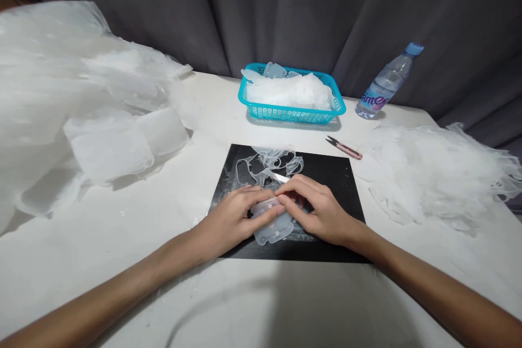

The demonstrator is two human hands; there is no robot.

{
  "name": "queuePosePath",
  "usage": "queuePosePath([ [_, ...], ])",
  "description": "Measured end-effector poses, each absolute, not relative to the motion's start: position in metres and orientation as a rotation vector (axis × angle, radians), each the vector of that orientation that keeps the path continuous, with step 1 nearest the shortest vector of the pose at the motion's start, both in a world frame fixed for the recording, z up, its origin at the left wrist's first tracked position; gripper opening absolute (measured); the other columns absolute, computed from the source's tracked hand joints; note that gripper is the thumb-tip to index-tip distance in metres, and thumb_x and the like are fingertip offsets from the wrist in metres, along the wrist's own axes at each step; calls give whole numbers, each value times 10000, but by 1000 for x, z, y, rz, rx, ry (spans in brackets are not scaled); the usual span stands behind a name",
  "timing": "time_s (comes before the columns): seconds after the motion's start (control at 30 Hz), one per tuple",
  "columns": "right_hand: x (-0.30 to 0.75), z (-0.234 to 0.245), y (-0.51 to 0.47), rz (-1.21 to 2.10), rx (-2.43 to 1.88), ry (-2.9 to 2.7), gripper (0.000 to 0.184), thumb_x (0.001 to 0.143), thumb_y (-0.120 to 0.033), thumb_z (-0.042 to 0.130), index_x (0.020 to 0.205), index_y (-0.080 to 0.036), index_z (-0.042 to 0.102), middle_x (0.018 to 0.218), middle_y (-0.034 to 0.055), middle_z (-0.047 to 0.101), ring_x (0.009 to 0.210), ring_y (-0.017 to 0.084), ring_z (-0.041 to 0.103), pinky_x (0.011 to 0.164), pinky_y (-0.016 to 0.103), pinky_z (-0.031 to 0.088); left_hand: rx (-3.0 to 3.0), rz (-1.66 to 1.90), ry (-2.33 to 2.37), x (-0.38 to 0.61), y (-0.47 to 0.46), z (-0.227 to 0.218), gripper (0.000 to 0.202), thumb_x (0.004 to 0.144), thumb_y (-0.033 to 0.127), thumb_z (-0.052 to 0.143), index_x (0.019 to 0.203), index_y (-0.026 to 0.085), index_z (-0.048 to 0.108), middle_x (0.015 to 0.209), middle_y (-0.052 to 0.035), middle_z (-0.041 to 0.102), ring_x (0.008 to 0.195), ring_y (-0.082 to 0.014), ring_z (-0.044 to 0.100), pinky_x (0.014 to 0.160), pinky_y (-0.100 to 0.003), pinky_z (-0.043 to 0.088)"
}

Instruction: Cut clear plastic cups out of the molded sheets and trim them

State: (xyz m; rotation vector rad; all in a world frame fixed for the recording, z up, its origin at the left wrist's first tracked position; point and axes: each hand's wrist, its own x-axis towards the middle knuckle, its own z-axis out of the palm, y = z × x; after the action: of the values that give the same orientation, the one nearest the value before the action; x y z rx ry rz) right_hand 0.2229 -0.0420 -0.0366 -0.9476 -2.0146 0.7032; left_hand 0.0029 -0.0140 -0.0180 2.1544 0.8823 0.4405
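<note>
A translucent, milky molded piece (274,228) with scalloped edges and small round spots lies over the black mat. My left hand (238,212) grips it from the left, thumb on top and fingers along its far edge. My right hand (316,206) is closed at the piece's upper right edge, thumb and index finger pinching there. From beside the right fingers a slim white pointed thing (281,178) sticks out; its other end is hidden under that hand. Just beyond the fingers is a tangle of thin translucent trimmings (277,159).
The black mat (338,174) lies on a white table (163,283). Behind it stands a blue basket (293,114) of white translucent pieces. Thread snips (345,148) and a water bottle (383,87) are at right. Heaps of translucent sheets (110,141) and scraps (436,174) flank the mat.
</note>
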Motion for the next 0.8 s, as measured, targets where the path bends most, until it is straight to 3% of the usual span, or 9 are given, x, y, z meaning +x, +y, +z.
queuePosePath([
  [0.8,223,-38,-42,707,-953,-2016,112,1046,-205,548,1097,-214,648,981,49,681,879,164,627,779,306,535,2156,469,884,4,-15,-17,313,1060,435,543,1062,218,768,921,-17,759,850,-180,664,802,-309,472],
])
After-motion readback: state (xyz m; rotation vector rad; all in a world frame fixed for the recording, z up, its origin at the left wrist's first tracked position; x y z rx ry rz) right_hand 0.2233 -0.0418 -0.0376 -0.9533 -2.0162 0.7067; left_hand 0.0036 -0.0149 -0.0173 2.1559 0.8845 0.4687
